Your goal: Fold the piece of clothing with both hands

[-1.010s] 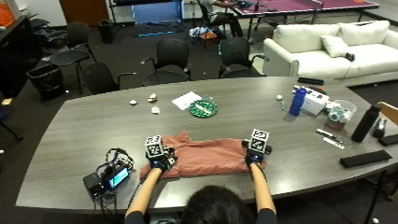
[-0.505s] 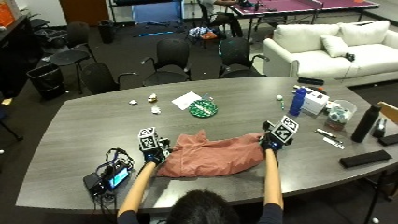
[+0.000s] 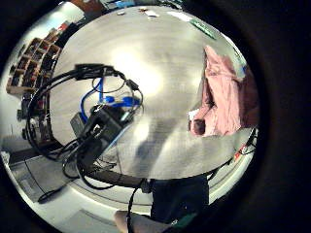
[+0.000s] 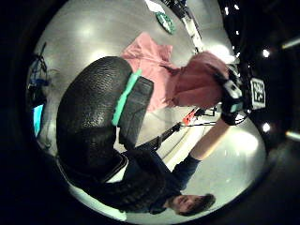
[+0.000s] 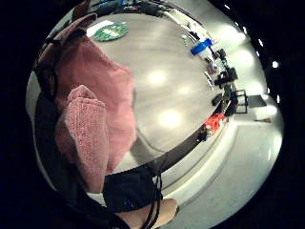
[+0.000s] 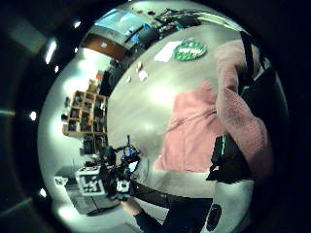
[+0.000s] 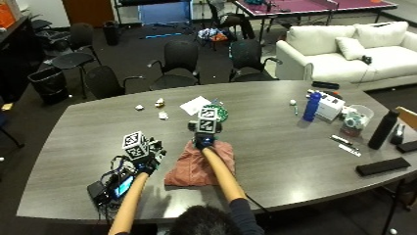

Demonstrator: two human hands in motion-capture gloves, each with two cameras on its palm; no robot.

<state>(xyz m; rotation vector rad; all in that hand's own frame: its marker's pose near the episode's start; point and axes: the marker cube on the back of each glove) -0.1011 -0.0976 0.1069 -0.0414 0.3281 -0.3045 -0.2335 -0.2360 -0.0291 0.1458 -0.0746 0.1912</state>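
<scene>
The pink garment (image 7: 196, 167) lies on the bench (image 7: 293, 161) before the person, one side already turned over. The right hand (image 7: 206, 142) pinches cloth at its far edge; the left hand (image 7: 145, 165), just beside it, shows no grip I can tell. More folds seem left.

My right hand (image 7: 206, 140) covers the far edge of the pink garment (image 7: 189, 171), and my forearm hides its right side. I can't tell whether my left hand (image 7: 146, 164) touches the cloth. The gear (image 7: 112, 185) beside that hand is too small to identify.
</scene>
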